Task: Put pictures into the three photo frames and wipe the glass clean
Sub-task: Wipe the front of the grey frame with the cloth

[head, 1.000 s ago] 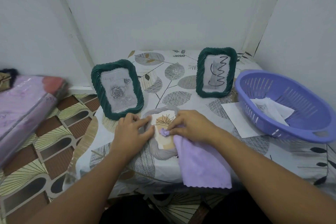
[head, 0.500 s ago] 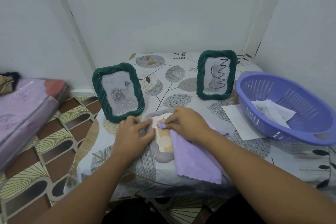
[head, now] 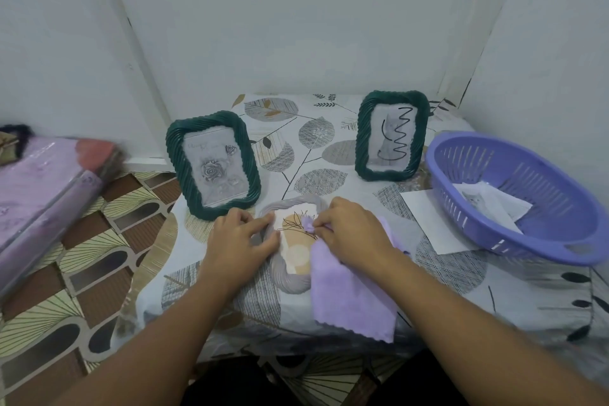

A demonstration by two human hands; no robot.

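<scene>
The grey frame (head: 290,260) lies flat on its back on the tabletop (head: 461,280), close to the near edge and right under both hands, its long axis running away from the person toward the wall with a slight lean to the left at the far end. The left hand (head: 242,241) rests on the frame's left rim, its fingers laid loosely over the edge and pressing down to steady it rather than closing round anything. The right hand (head: 352,234) comes in from the other side and pinches a bunched corner of the purple cloth (head: 352,300) between fingertips and thumb, with that wad touching the glass in the upper half of the picture, over the dark sprig drawing; the remainder of the cloth trails back over the frame's lower right corner toward the table edge. So the glass still to be wiped appears to lie mostly nearer the person than the cloth wad, down the frame's long axis, and the right hand is the one placed to draw along it while the left holds. Two green frames stand upright farther back, the left green frame (head: 214,165) just beyond the left hand and the right green frame (head: 392,137) well apart, beside the purple basket (head: 514,241).
</scene>
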